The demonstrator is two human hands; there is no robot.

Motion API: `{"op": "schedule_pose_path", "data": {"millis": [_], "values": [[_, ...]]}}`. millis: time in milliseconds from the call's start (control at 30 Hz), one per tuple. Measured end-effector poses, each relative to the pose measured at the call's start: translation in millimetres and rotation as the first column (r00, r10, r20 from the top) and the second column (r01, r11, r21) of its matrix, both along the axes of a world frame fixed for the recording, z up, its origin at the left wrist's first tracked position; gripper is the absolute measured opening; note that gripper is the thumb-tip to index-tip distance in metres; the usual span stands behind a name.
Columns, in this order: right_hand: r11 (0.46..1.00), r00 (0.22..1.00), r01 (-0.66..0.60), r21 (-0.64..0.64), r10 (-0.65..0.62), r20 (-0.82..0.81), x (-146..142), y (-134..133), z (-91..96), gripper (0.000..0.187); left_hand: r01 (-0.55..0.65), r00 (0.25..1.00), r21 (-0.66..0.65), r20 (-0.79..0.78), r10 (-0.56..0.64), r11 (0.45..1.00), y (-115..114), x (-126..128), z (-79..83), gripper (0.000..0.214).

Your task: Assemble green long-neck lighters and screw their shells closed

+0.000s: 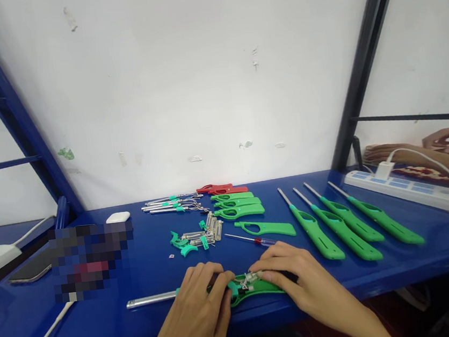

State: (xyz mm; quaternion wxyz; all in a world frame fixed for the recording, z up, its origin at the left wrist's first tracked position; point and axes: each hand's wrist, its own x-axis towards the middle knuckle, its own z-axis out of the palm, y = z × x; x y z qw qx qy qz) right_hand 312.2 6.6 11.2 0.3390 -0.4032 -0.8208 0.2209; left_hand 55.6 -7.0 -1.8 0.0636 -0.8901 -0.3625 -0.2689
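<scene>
An opened green long-neck lighter (245, 297) lies near the table's front edge, its metal tube (152, 299) pointing left. Around its middle, by the teal trigger (233, 292), my left hand (201, 303) is closed with thumb and fingers pressing. My right hand (291, 274) has its fingers together over the handle half, pinching a small clear fuel tank (255, 276) partly hidden under the fingertips. Thin wires run between the tank and the trigger area. Just beyond my right hand rests a screwdriver (263, 241) with a clear and red handle.
Behind are clear tanks (197, 236), teal triggers (182, 243), metal tubes (167, 204), green half shells (239, 210) and red ones (221, 189). Assembled green lighters (328, 227) lie right, before a power strip (409, 190). Left are a phone (31, 270) and white case (117, 218). Another person's arm (401, 156) shows right.
</scene>
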Motion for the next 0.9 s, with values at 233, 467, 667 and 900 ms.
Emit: {"op": "schedule_pose_path", "data": {"millis": [233,467,667,900], "values": [[1.0,1.0,0.006,0.023,-0.005,-0.02,0.2,1.0,-0.3,0.024,-0.009,1.0,-0.004,0.001,0.009,1.0,1.5,0.1,0.2,0.034],[1.0,1.0,0.012,0.024,-0.012,0.003,0.4,-0.1,-0.9,0.024,-0.001,0.999,-0.009,-0.047,0.001,1.0,0.1,0.7,4.0,0.036],[1.0,1.0,0.014,0.023,-0.014,-0.01,0.5,-0.9,-2.0,0.025,-0.001,1.0,0.039,0.02,0.001,0.999,1.1,0.5,2.3,0.036],[1.0,1.0,0.026,0.01,-0.026,-0.003,1.4,-1.7,-2.6,0.024,-0.025,0.993,0.032,0.115,0.021,0.999,-1.1,1.2,0.4,0.027]]}}
